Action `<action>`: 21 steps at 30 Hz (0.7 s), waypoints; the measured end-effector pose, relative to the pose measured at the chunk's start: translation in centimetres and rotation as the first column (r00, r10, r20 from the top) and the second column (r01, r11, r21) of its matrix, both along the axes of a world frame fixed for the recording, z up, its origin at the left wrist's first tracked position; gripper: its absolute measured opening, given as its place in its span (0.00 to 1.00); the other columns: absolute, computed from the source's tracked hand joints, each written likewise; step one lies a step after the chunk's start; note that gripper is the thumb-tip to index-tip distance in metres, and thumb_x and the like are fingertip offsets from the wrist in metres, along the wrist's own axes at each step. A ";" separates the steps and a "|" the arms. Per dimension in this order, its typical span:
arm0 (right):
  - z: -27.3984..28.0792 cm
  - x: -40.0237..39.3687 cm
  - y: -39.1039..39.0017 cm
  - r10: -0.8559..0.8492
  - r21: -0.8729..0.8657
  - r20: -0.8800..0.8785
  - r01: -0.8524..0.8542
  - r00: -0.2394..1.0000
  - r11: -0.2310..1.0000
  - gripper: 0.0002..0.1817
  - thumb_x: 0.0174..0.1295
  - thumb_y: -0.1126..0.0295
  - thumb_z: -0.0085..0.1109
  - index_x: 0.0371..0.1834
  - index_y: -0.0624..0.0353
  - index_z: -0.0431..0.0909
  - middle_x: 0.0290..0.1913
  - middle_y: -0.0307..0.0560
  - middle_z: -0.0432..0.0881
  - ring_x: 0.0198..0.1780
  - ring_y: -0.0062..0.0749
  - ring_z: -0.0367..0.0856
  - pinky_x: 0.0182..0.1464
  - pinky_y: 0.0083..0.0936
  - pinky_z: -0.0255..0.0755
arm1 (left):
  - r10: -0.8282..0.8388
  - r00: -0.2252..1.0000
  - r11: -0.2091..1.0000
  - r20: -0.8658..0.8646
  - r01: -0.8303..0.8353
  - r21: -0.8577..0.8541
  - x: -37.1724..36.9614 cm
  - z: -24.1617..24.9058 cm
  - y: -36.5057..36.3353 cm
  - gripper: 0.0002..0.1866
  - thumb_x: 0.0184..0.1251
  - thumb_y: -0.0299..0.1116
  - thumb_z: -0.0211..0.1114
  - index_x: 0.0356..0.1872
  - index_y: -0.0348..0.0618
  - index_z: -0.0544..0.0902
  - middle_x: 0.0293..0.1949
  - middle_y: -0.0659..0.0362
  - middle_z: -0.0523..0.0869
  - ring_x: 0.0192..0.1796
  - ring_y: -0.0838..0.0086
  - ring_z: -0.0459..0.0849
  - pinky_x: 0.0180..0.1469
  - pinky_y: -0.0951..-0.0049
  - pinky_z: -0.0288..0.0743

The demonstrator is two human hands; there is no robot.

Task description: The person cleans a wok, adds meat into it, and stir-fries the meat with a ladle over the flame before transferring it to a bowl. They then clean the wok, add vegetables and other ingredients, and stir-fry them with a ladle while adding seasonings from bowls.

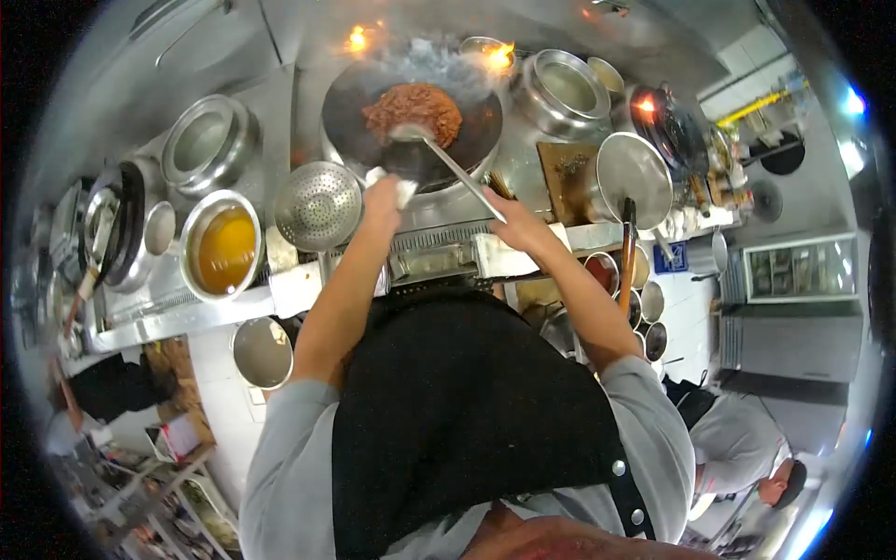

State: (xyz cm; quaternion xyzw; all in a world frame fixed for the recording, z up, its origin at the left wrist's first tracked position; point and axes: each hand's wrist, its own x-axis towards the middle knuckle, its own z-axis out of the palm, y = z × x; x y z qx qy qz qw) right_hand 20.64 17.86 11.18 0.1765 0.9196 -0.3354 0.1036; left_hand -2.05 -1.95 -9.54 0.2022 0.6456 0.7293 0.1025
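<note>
A large dark wok (pixel 341 117) sits on the stove, with reddish-brown food (pixel 420 105) heaped in it and steam rising. My right hand (pixel 515 224) is wrapped round the handle of a long metal ladle (pixel 457 171), whose bowl rests against the food. At the wok's near rim, my left hand (pixel 381 203) is closed on a white cloth (pixel 403 190). Just left of that hand lies a round perforated strainer (pixel 319 205). Flames (pixel 500 56) show behind the wok.
A metal bowl of yellow-orange liquid (pixel 224 247) stands at left, near a lidded metal pot (pixel 207 145). At right are another pot (pixel 565 89), a large mesh strainer (pixel 635 177) and several seasoning containers (pixel 651 301). Another person (pixel 742 439) is at lower right.
</note>
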 end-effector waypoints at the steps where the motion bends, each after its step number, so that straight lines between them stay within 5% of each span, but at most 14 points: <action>1: -0.5 -0.8 -0.3 -0.028 0.098 0.013 0.027 1.000 0.995 0.41 0.66 0.69 0.62 0.83 0.44 0.57 0.54 0.70 0.84 0.52 0.56 0.86 0.59 0.43 0.77 | -0.018 0.963 1.000 0.268 0.018 0.003 1.0 2.1 -1.2 0.09 0.72 0.34 0.63 0.44 0.40 0.82 0.38 0.53 0.85 0.41 0.61 0.87 0.42 0.59 0.83; 4: -0.8 -1.5 -1.0 -0.109 0.160 -0.061 0.118 0.992 0.980 0.42 0.64 0.67 0.63 0.83 0.42 0.58 0.49 0.71 0.85 0.46 0.63 0.86 0.56 0.50 0.77 | 0.032 0.709 0.959 0.704 -0.221 0.179 6.6 4.9 -5.4 0.08 0.75 0.30 0.59 0.47 0.39 0.81 0.41 0.56 0.85 0.39 0.66 0.86 0.42 0.61 0.83; 5: -2.9 -0.4 -0.9 -0.033 0.180 -0.252 0.081 0.967 0.980 0.43 0.64 0.67 0.63 0.83 0.41 0.57 0.49 0.71 0.85 0.45 0.62 0.86 0.53 0.46 0.78 | 0.111 0.681 0.984 0.724 -0.175 0.015 9.1 6.1 -7.4 0.09 0.75 0.31 0.58 0.48 0.39 0.80 0.41 0.56 0.84 0.39 0.67 0.86 0.42 0.62 0.83; 6: -1.0 1.0 -1.6 -0.051 0.059 -0.228 0.066 0.972 0.996 0.43 0.65 0.67 0.64 0.84 0.41 0.56 0.47 0.66 0.87 0.40 0.53 0.86 0.49 0.41 0.79 | 0.198 0.652 0.980 0.732 -0.129 -0.151 10.5 8.2 -8.7 0.09 0.75 0.31 0.57 0.49 0.38 0.80 0.42 0.56 0.84 0.38 0.68 0.85 0.42 0.63 0.83; 7: -0.9 2.7 -1.8 -0.036 -0.101 -0.320 0.003 0.947 0.995 0.43 0.66 0.68 0.64 0.84 0.41 0.55 0.39 0.56 0.86 0.30 0.36 0.81 0.39 0.33 0.77 | 0.207 0.655 0.978 0.727 -0.148 -0.145 10.2 9.9 -8.3 0.09 0.75 0.31 0.57 0.49 0.38 0.80 0.42 0.56 0.84 0.38 0.68 0.85 0.42 0.63 0.83; 8: 1.9 4.1 -2.6 -0.058 -0.229 -0.181 0.015 0.982 0.973 0.43 0.66 0.71 0.64 0.84 0.41 0.56 0.32 0.46 0.80 0.25 0.23 0.74 0.31 0.27 0.73 | 0.160 0.660 0.981 0.734 -0.188 -0.045 10.1 11.3 -7.6 0.09 0.75 0.31 0.58 0.49 0.38 0.80 0.42 0.56 0.84 0.38 0.69 0.85 0.41 0.63 0.83; 9: 4.9 4.8 -3.2 -0.105 -0.430 0.052 0.117 0.993 0.895 0.43 0.66 0.70 0.64 0.84 0.44 0.56 0.49 0.56 0.80 0.43 0.33 0.78 0.47 0.30 0.73 | 0.116 0.663 0.973 0.739 -0.225 0.049 10.3 12.4 -7.3 0.09 0.74 0.31 0.58 0.48 0.38 0.81 0.42 0.55 0.84 0.38 0.69 0.85 0.40 0.63 0.82; 10: 6.4 5.5 -3.6 -0.102 -0.578 0.296 0.263 0.950 0.772 0.43 0.66 0.70 0.64 0.84 0.47 0.55 0.65 0.66 0.80 0.62 0.43 0.82 0.64 0.33 0.73 | 0.115 0.685 0.980 0.720 -0.195 0.029 8.5 13.5 -6.1 0.08 0.67 0.34 0.65 0.40 0.41 0.82 0.33 0.56 0.85 0.31 0.71 0.85 0.27 0.66 0.76; 11: 5.8 5.8 -3.3 -0.093 -0.581 0.300 0.259 0.949 0.772 0.43 0.66 0.70 0.64 0.84 0.47 0.55 0.65 0.66 0.80 0.62 0.43 0.82 0.64 0.33 0.73 | 0.088 0.819 0.995 0.566 -0.102 -0.007 7.3 15.1 -5.3 0.07 0.67 0.35 0.66 0.37 0.44 0.82 0.28 0.59 0.84 0.28 0.72 0.84 0.24 0.66 0.73; 12: 4.6 5.8 -2.6 -0.044 -0.517 0.176 0.131 0.983 0.846 0.43 0.66 0.70 0.64 0.84 0.47 0.55 0.65 0.66 0.80 0.62 0.46 0.82 0.64 0.34 0.73 | 0.048 0.680 0.978 0.732 -0.182 0.105 5.1 14.6 -3.7 0.06 0.67 0.35 0.65 0.36 0.45 0.81 0.27 0.60 0.84 0.25 0.73 0.82 0.22 0.68 0.71; 14: 4.2 4.8 -2.4 0.008 -0.429 0.044 0.011 0.999 0.903 0.42 0.66 0.69 0.64 0.83 0.48 0.56 0.65 0.67 0.80 0.62 0.48 0.82 0.64 0.36 0.73 | -0.090 0.691 0.988 0.717 -0.026 0.149 2.3 12.3 -2.2 0.06 0.68 0.35 0.64 0.36 0.46 0.80 0.27 0.60 0.84 0.24 0.72 0.82 0.21 0.70 0.71; 16: 4.9 2.6 -2.2 0.028 -0.081 0.042 -0.025 0.999 0.996 0.42 0.65 0.67 0.65 0.83 0.48 0.57 0.62 0.68 0.81 0.61 0.56 0.83 0.63 0.40 0.73 | -0.091 0.716 0.987 0.693 -0.026 0.157 2.6 9.3 -3.1 0.05 0.68 0.35 0.63 0.35 0.47 0.79 0.27 0.60 0.83 0.24 0.72 0.82 0.21 0.70 0.71; 17: 0.7 2.0 -0.2 0.051 -0.042 -0.107 -0.056 0.993 0.998 0.42 0.64 0.64 0.66 0.82 0.48 0.58 0.60 0.70 0.81 0.60 0.62 0.81 0.63 0.43 0.73 | -0.085 0.738 0.986 0.669 -0.036 0.165 3.2 8.8 -3.7 0.05 0.69 0.34 0.63 0.35 0.47 0.78 0.27 0.60 0.83 0.24 0.72 0.82 0.21 0.71 0.72; 21: 1.7 1.8 -0.4 -0.062 0.053 -0.177 0.073 0.982 0.996 0.40 0.64 0.71 0.65 0.81 0.53 0.60 0.59 0.67 0.84 0.53 0.53 0.87 0.57 0.38 0.77 | 0.084 0.691 0.982 0.718 -0.178 0.056 8.5 7.9 -7.5 0.04 0.64 0.25 0.63 0.39 0.41 0.81 0.33 0.57 0.83 0.32 0.68 0.84 0.32 0.65 0.81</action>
